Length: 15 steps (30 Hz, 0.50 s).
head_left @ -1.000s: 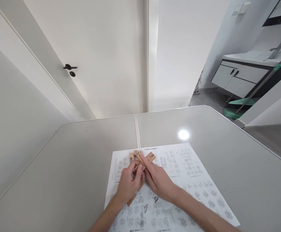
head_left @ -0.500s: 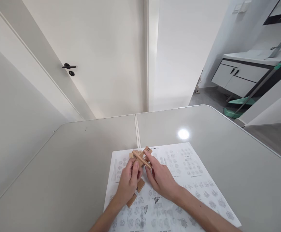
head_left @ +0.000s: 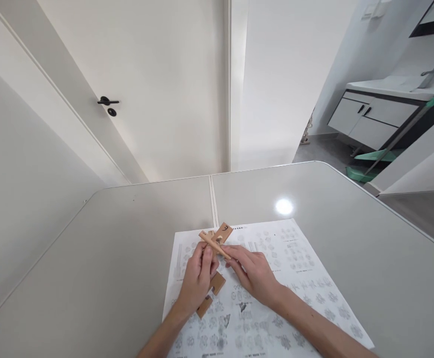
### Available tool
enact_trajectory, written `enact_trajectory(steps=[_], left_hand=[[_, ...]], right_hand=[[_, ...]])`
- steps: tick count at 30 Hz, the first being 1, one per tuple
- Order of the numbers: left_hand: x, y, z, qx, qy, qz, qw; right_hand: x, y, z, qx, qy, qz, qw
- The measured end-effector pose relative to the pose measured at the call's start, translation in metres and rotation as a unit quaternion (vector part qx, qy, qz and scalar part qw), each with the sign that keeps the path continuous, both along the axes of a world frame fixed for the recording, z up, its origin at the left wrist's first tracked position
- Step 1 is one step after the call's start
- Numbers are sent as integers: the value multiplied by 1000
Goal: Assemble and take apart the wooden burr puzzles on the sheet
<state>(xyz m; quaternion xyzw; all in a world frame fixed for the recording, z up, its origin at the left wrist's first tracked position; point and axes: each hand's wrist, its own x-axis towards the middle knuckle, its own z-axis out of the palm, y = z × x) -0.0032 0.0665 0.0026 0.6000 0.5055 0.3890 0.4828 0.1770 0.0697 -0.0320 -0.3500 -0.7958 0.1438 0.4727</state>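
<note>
My left hand (head_left: pixel 197 276) is closed around crossed wooden puzzle pieces, held just above a printed sheet. One flat piece with a dark mark (head_left: pixel 223 230) points up and away to the right. Across it lies a narrow wooden bar (head_left: pixel 213 243), slanting down to the right. My right hand (head_left: pixel 256 273) pinches the lower end of this bar between thumb and fingers. Below my left hand, a notched wooden piece (head_left: pixel 218 283) and a smaller wooden piece (head_left: pixel 204 307) rest on the sheet, partly hidden by the hand. More wood shows behind the bar, too covered to make out.
The printed sheet (head_left: pixel 314 283), with rows of small figures, lies on a grey table (head_left: pixel 90 268) with a seam down its middle. Beyond the table stand a white door (head_left: pixel 172 89) and, at the right, a sink cabinet (head_left: pixel 374 117).
The wooden bar has turned to a shallower slant, and the marked piece behind it shows more fully. My right fingers have shifted from the marked piece down to the bar's lower end.
</note>
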Motion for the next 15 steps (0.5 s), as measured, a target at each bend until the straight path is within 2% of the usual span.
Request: enact_trajectory(steps=[15], left_hand=[[-1,1,0,-25,-46,-9,999]], right_hand=[[0,0,-5,-4,-6,-8,1000]])
